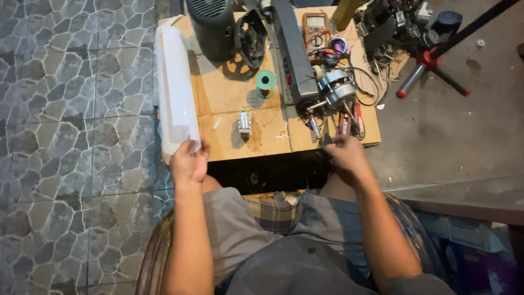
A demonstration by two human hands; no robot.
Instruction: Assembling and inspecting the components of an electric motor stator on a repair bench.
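Note:
My left hand (189, 163) grips the near end of a long white sheet of stiff paper (174, 87), curled lengthwise along the left edge of the cardboard-topped low table (229, 93). My right hand (345, 157) hovers at the table's near right edge, fingers curled, just below red-handled pliers (349, 123) and a screwdriver (315, 128). Whether it holds anything is blurred. Behind these tools lies a small electric motor (333, 87) with its shaft pointing toward me.
On the table: a green spool of wire (266, 83), a small white part (245, 121), a long dark bar (292, 52), an orange multimeter (315, 26), a fan motor housing (218, 27). A red-footed tripod (431, 63) stands right. Patterned tile lies left.

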